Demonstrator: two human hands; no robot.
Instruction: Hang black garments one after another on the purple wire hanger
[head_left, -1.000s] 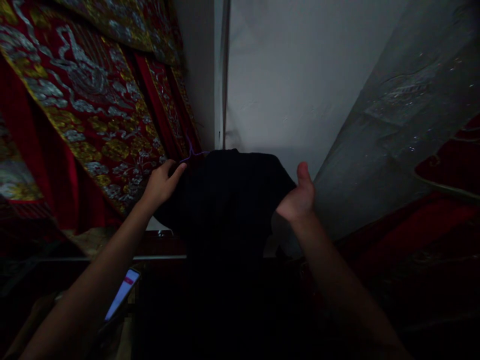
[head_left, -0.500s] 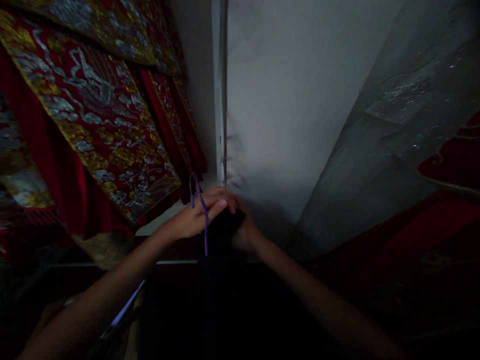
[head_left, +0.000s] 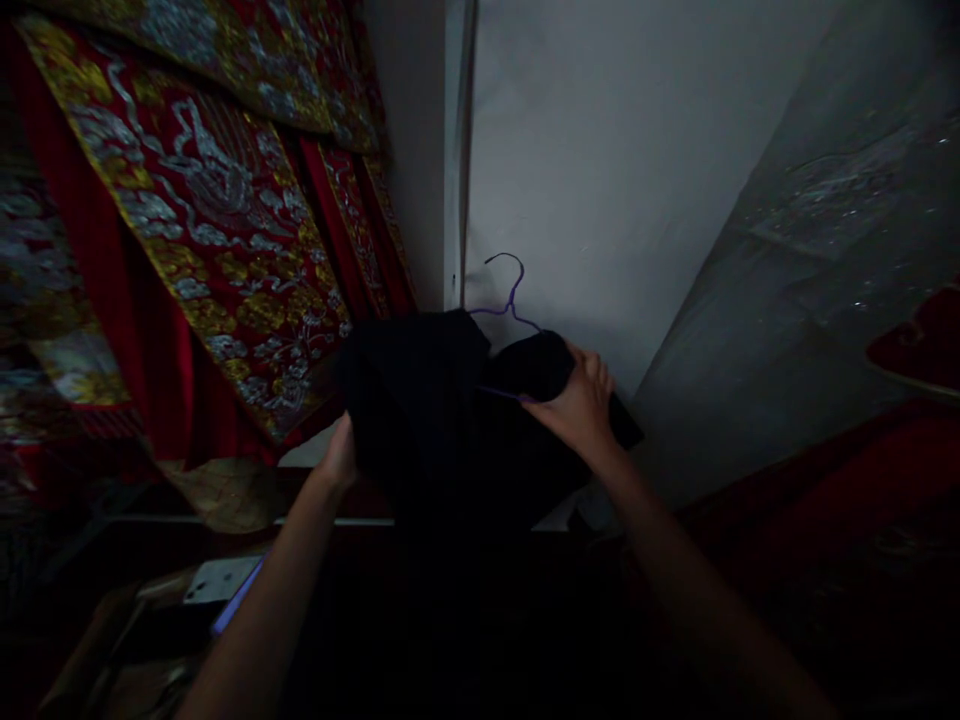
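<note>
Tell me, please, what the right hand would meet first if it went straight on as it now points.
The right hand would meet the dark garment first, since it is touching it; the purple hanger probably follows, with the pale wall beyond, but depth is unclear.

Apparent costume room, embroidered red textiles (head_left: 247, 255)

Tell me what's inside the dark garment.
A purple hanger sits partly inside the dark garment: its hook and sloping shoulders show at the opening, plus a lower stretch by the right hand. Cloth covers its ends; anything deeper is too dark to see.
</note>
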